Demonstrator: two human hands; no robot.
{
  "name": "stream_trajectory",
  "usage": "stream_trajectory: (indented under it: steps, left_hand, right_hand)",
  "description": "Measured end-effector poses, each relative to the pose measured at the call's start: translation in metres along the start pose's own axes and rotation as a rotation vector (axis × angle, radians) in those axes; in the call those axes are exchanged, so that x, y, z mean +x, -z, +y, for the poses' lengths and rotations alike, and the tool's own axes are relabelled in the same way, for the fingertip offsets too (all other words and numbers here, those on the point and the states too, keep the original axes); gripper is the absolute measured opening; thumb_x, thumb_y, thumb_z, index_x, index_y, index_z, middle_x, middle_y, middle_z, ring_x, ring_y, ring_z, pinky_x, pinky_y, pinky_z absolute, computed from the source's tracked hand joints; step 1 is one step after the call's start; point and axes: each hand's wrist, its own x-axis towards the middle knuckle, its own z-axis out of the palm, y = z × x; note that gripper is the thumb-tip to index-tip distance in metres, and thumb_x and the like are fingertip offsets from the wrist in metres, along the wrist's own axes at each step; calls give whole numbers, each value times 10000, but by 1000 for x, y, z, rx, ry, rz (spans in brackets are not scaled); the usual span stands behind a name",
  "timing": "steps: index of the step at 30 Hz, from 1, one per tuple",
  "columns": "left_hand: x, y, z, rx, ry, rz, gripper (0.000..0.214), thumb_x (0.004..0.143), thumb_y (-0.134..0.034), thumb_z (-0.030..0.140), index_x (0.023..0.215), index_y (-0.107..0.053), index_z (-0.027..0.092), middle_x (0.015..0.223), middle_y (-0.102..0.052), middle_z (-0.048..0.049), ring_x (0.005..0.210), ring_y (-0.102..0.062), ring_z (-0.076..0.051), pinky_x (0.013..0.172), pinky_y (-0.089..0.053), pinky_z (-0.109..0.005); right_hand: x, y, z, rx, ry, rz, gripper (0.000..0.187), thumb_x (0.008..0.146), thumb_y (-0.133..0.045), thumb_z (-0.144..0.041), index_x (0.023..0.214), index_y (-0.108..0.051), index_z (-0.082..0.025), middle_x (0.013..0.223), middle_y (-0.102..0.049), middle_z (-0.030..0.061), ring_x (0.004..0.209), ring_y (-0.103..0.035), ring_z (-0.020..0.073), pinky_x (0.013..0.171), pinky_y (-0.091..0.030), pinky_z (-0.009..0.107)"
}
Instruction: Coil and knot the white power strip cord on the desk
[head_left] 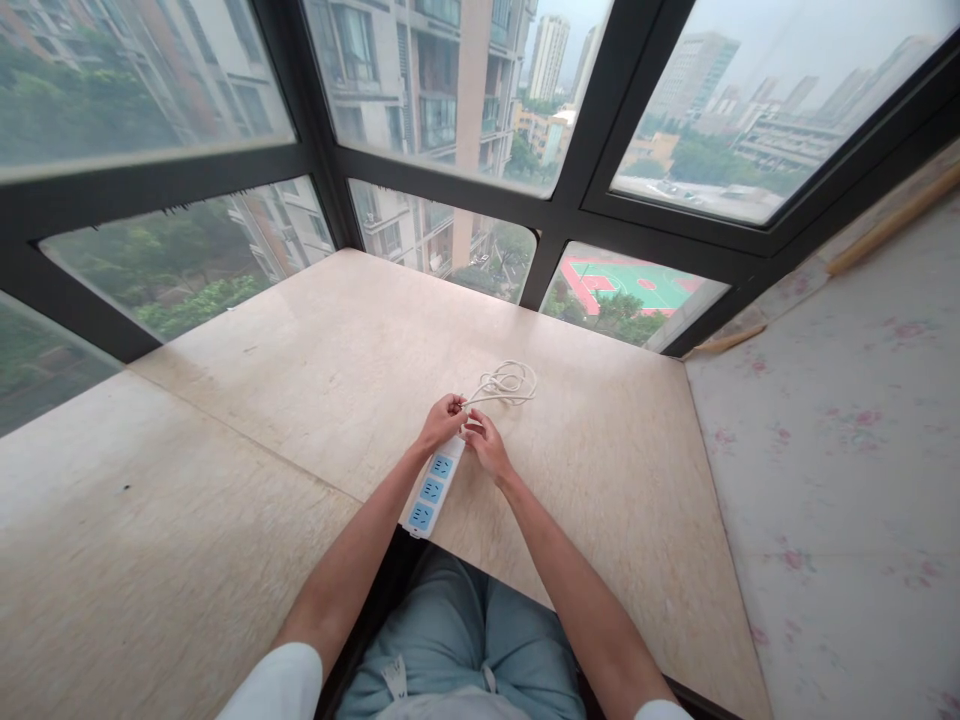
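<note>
Bay-window ledge of pale beige stone [300, 400], dark window frames [315, 160] wrapping around it, city blocks and trees outside, a red-and-green sports court [630, 282] far below. Seam in the stone runs diagonally on the left part of the ledge.

Left forearm comes up from bottom left, white sleeve at the elbow. Left hand [442, 420] is curled over the far end of a white power strip [430, 490], fingers closed narrow on that end or on the cord where it leaves the strip; can't tell which, too small. Strip lies flat on the ledge near its front edge, slanting away from the person, three blue sockets facing up, near end just at the ledge edge above the lap.

Right hand [486, 445] is just beside the left, touching the same end of the strip, fingers pinched narrow, seemingly on the cord. White cord [506, 384] runs from the hands to a loose coil lying on the stone just past them.

Light blue trousers in the lap below. Right of the ledge, a floral-print mattress or pad [840, 440], with a wooden strip [892, 222] along its far edge.
</note>
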Motion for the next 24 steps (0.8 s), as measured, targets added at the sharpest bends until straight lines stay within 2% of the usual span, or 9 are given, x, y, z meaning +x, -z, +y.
stream_trajectory:
  steps: [4, 8, 12, 16, 18, 20, 24]
  left_hand:
    - [-4, -3, 12, -38, -38, -36, 240, 665, -571, 154, 905, -570, 157, 638, -549, 48, 509, -492, -84, 505, -409, -213]
    - [-4, -1, 20, -99, -57, -44, 246, 656, -586, 171, 901, -589, 145, 617, -554, 44, 485, -478, -76, 485, -387, -205]
    - [-3, 3, 26, -203, -45, -40, 306, 648, -620, 197, 945, -614, 125, 555, -517, 63, 440, -446, -63, 460, -347, -197]
    - [-3, 3, 26, -301, -23, -72, 295, 633, -641, 199, 916, -622, 119, 523, -519, 69, 408, -429, -57, 436, -316, -196]
    - [-3, 1, 26, -323, -22, -76, 304, 632, -649, 199, 924, -627, 119, 502, -511, 75, 399, -423, -57, 432, -312, -197]
    - [-3, 0, 25, -323, -25, -62, 332, 631, -657, 195, 952, -630, 113, 499, -512, 75, 402, -430, -60, 431, -320, -198]
    - [-4, 1, 24, -309, -17, 14, 390, 631, -688, 210, 997, -613, 98, 565, -548, 60, 443, -476, -67, 454, -360, -202]
  right_hand:
    - [24, 0, -6, -63, 140, -32, 500, 681, -575, -233, 1179, -563, -268, 1357, -486, 53, 1144, -537, 196, 839, -507, 305]
    - [40, 0, -8, -195, 194, -77, 446, 734, -607, -350, 1169, -587, -253, 1373, -492, 75, 1142, -543, 226, 814, -514, 324]
    - [47, 4, -9, -302, 255, -110, 364, 771, -619, -405, 1100, -630, -248, 1330, -550, 67, 1257, -465, 271, 985, -416, 440]
    - [51, 6, -5, -324, 314, -183, 402, 758, -617, -363, 1145, -608, -256, 1325, -552, 57, 1315, -404, 278, 1040, -364, 457]
    - [53, 5, -3, -317, 349, -190, 399, 761, -596, -338, 1150, -596, -248, 1283, -572, 58, 1284, -431, 266, 1039, -367, 443]
    - [55, 4, -3, -337, 395, -194, 321, 778, -565, -315, 1084, -614, -232, 1199, -606, 59, 1201, -491, 251, 1024, -378, 427]
    - [51, 8, -10, -423, 442, -260, 228, 783, -565, -293, 986, -628, -210, 1109, -625, 66, 1074, -537, 233, 963, -410, 389]
